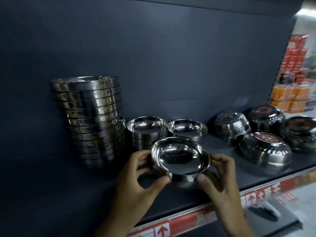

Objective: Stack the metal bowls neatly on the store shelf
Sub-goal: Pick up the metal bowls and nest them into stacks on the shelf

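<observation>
Steel this polished is slick, and most of the risk comes from that. At the far left the tall stack (89,120) leans, its upper rims offset from the lower ones, so an elbow or a nudged neighbour could tip it along the shelf (239,175). The left hand (136,182) pinches the held bowl (180,157) at its near-left side, thumb under the wall and fingers curled behind. The bowl sits upright over the front of the shelf, just before the short stack (147,132). Dropped in off-centre, it would likely perch crooked on that pile or scrape and shove it into the single bowl (188,130) beside it. The right hand (220,177) mirrors the grip on the near-right side with thumb tip and curled fingers. Only fingertips bear the load, so a slip could send the bowl off the front edge. The upturned patterned bowls (264,149) lie well apart at the right.
</observation>
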Motion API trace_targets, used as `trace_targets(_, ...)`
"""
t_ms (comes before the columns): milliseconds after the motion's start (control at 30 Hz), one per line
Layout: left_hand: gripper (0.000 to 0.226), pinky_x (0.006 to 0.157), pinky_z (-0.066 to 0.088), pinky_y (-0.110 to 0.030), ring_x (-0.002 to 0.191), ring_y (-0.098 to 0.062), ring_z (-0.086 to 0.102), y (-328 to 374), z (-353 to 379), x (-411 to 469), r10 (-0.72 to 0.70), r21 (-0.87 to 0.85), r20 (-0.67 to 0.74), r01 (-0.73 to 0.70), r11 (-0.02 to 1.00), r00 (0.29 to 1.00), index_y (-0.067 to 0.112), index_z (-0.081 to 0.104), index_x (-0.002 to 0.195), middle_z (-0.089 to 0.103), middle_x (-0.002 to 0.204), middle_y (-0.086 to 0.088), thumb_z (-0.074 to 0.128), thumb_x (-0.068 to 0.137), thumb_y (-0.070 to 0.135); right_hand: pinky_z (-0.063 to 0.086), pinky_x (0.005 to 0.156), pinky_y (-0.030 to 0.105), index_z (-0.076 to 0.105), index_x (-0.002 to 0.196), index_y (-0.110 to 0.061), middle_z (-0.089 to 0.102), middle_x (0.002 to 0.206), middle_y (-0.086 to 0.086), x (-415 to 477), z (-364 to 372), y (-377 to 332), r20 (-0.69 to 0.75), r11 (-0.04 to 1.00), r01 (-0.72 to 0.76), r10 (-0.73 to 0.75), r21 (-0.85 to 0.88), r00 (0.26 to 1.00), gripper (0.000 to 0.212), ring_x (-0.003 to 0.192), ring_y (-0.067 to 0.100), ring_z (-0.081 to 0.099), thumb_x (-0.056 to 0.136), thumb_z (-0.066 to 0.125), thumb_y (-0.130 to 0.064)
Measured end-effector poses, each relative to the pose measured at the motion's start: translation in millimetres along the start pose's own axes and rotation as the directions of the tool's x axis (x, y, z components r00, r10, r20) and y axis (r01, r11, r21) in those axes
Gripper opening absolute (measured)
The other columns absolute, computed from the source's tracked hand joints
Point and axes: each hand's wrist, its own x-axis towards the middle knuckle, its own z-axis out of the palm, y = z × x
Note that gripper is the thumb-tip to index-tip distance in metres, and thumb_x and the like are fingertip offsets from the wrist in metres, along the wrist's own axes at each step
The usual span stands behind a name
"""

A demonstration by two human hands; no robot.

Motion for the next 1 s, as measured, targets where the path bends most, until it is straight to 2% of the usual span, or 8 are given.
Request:
trace_targets(100, 0.052, 0.092, 0.051, -0.022, 0.114, -0.012, 0.064, 7.3, 4.4, 10.9, 0.108, -0.002, -0.105, -0.108, 0.994, 0.989, 0.042, 0.057, 0.118, 0.067, 0.118, 0.012, 0.076, 0.07, 0.042, 0.051, 0.095, 0.031, 0.05, 0.114, -0.043, 0.064, 0.118, -0.015, 10.7, 18.8, -6.2, -0.126, 0.993, 0.116, -0.114, 0.011, 0.986, 0.047, 0.112, 0.009, 0.062, 0.072, 0.071, -0.05)
trace_targets(233, 0.055, 0.095, 0.05, -0.028, 0.118, -0.013, 0.062, 10.5, 4.0, 37.5, 0.207, 0.048, -0.212, -0.201, 0.978, 0.955, 0.031, 0.053, 0.131, 0.063, 0.128, 0.011, 0.07, 0.08, 0.043, 0.049, 0.096, 0.035, 0.048, 0.125, -0.031, 0.062, 0.122, -0.012, 43.0, 48.2, -9.9, -0.212, 0.968, 0.247, -0.234, 0.036, 0.949, 0.045, 0.113, 0.014, 0.061, 0.083, 0.061, -0.043)
trace_targets(400, 0.057, 0.103, 0.049, -0.042, 0.13, -0.017, 0.054, 0.6, -0.4, 67.2, 0.305, 0.15, -0.308, -0.27, 0.951, 0.901, 0.02, 0.049, 0.139, 0.054, 0.14, 0.005, 0.064, 0.088, 0.039, 0.048, 0.105, 0.048, 0.036, 0.145, -0.016, 0.05, 0.144, 0.003, 83.1, 82.6, -4.1, -0.119, 0.955, 0.295, -0.288, 0.039, 0.95, 0.066, 0.13, 0.022, 0.054, 0.088, 0.06, -0.04)
trace_targets(567, 0.051, 0.104, 0.048, -0.05, 0.14, -0.017, 0.043, -23.3, -9.4, 79.1, 0.377, 0.292, -0.32, -0.289, 0.912, 0.869, 0.03, 0.045, 0.143, 0.044, 0.151, 0.003, 0.057, 0.093, 0.035, 0.045, 0.109, 0.039, 0.029, 0.153, -0.022, 0.048, 0.147, -0.017, 108.6, 96.5, 9.1, 0.013, 0.957, 0.29, -0.29, -0.012, 0.957, 0.072, 0.134, 0.011, 0.05, 0.091, 0.055, -0.048)
trace_targets(667, 0.053, 0.112, 0.041, -0.042, 0.145, -0.015, 0.037, -27.7, -7.0, 81.9, 0.379, 0.397, -0.263, -0.258, 0.881, 0.887, 0.035, 0.038, 0.146, 0.037, 0.158, -0.001, 0.051, 0.096, 0.037, 0.035, 0.115, 0.027, 0.022, 0.155, -0.029, 0.041, 0.153, -0.02, 116.2, 99.4, 20.6, 0.042, 0.959, 0.271, -0.269, -0.077, 0.962, 0.07, 0.141, 0.002, 0.039, 0.095, 0.045, -0.055)
trace_targets(767, 0.058, 0.121, 0.023, -0.026, 0.151, -0.005, 0.016, -28.8, -2.6, 80.1, 0.334, 0.48, -0.176, -0.216, 0.85, 0.926, 0.045, 0.023, 0.151, 0.023, 0.163, 0.001, 0.05, 0.1, 0.038, 0.028, 0.112, 0.01, 0.017, 0.152, -0.039, 0.038, 0.157, -0.011, 119.3, 100.1, 26.6, 0.057, 0.968, 0.219, -0.214, -0.118, 0.975, 0.062, 0.141, -0.007, 0.035, 0.096, 0.038, -0.055)
trace_targets(900, 0.059, 0.12, 0.011, -0.014, 0.152, -0.003, 0.007, -35.1, -1.8, 75.7, 0.34, 0.552, -0.128, -0.219, 0.805, 0.932, 0.046, 0.014, 0.153, 0.011, 0.165, 0.002, 0.041, 0.101, 0.039, 0.028, 0.12, 0.029, 0.028, 0.152, -0.035, 0.036, 0.159, -0.006, 120.5, 100.5, 36.4, 0.099, 0.954, 0.251, -0.237, -0.164, 0.966, 0.052, 0.147, 0.006, 0.031, 0.101, 0.034, -0.046)
trace_targets(1000, 0.059, 0.118, 0.012, -0.016, 0.152, -0.007, 0.008, -37.2, 0.0, 74.4, 0.307, 0.593, -0.133, -0.172, 0.787, 0.942, 0.049, 0.012, 0.151, 0.009, 0.163, 0.006, 0.037, 0.098, 0.047, 0.024, 0.12, 0.03, 0.031, 0.142, -0.048, 0.035, 0.159, -0.008, 118.7, 100.9, 39.9, 0.121, 0.948, 0.231, -0.208, -0.219, 0.971, 0.041, 0.149, 0.004, 0.024, 0.101, 0.034, -0.046)
